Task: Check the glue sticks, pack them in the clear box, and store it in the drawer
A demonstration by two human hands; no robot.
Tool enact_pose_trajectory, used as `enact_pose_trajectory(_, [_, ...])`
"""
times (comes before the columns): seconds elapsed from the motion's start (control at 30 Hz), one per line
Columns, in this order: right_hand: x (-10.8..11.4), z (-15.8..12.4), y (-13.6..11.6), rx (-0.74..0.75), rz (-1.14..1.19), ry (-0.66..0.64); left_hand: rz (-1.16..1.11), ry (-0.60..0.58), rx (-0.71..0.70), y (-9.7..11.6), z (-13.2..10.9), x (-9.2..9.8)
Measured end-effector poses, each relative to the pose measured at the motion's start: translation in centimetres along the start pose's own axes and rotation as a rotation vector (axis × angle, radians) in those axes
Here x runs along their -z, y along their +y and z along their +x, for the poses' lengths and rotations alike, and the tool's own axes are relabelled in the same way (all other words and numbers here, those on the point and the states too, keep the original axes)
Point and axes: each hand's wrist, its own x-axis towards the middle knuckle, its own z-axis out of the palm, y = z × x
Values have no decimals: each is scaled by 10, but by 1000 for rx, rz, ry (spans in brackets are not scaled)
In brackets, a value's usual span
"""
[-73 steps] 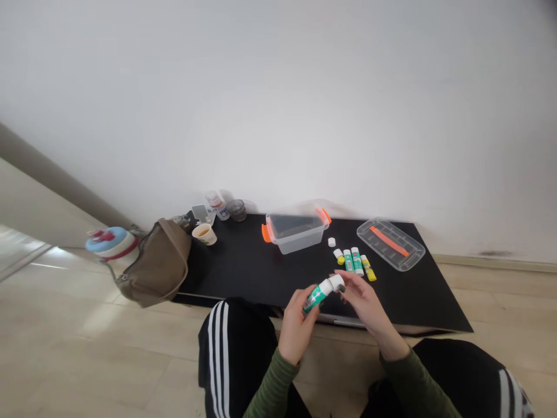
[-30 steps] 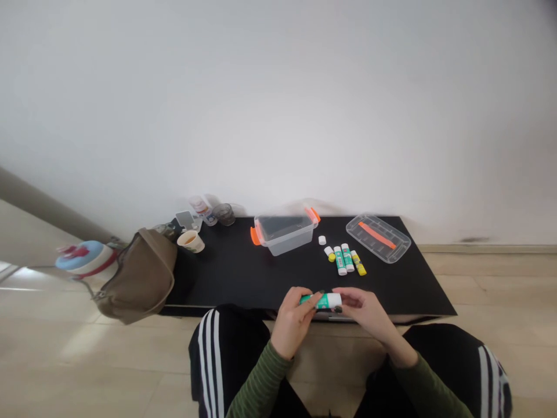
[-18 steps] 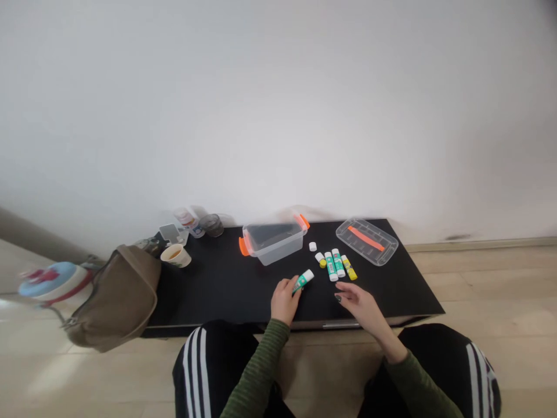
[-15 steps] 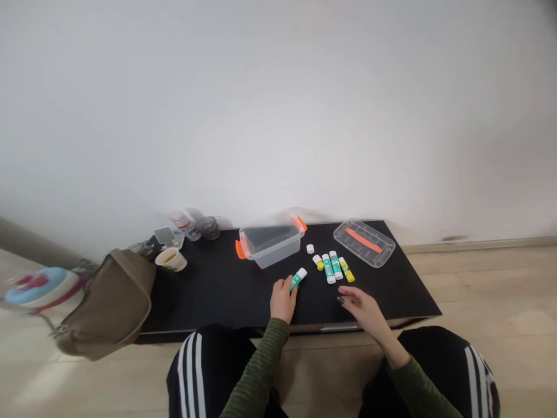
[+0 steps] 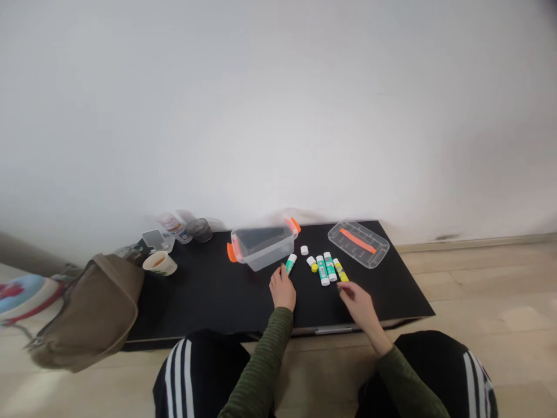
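My left hand (image 5: 282,291) grips the lower end of a green and white glue stick (image 5: 290,263) and holds it just right of a clear storage box (image 5: 261,245) with orange latches. My right hand (image 5: 355,302) hovers over the black table (image 5: 209,290), fingers loosely apart, holding nothing. Its fingertips are near a row of glue sticks (image 5: 326,268) lying side by side: two green and white, one yellow, and a short yellow piece. A small white cap (image 5: 304,250) lies beyond them.
A clear lid (image 5: 357,244) with an orange strip lies at the table's far right. At the far left stand a paper cup (image 5: 160,263), a dark glass (image 5: 199,229) and a small bottle (image 5: 173,225). A brown bag (image 5: 87,310) rests on the floor.
Both hands held the green glue stick together. Then my right hand let go, and my left hand carried the stick forward to beside the clear box.
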Motion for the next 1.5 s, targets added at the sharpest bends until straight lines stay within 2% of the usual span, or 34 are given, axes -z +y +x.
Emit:
enact_pose_trajectory(0.17, [-36, 46, -28, 263, -415, 6, -7, 59, -34, -3, -14, 6])
enact_pose_trajectory(0.3, [-61, 70, -40, 350, -739, -47, -21, 54, -61, -9, -28, 20])
enact_pose_trajectory(0.43, [-73, 75, -40, 353, -811, -54, -71, 48, -104, -13, -43, 31])
enact_pose_trajectory(0.57, [-73, 72, -42, 344, -814, -44, -148, 32, -143, -8, -53, 34])
enact_pose_trajectory(0.67, [-62, 66, -48, 341, -742, 3, -210, 23, -181, 4, -55, 35])
enact_pose_trajectory(0.8, [-26, 50, -47, 270, -489, 141, -297, 0, -271, 33, -50, 35])
enact_pose_trajectory(0.93, [19, 25, -28, 70, -133, 304, -298, -113, -376, 81, -34, 27])
enact_pose_trajectory(1.1, [61, -10, 0, -57, 149, 399, -34, -269, -363, 142, -7, 6])
enact_pose_trajectory(1.27, [80, -28, 16, -52, 200, 451, 142, -350, -287, 169, 11, -10])
enact_pose_trajectory(1.5, [82, -26, 25, -96, 275, 437, 218, -490, -291, 181, 16, -13])
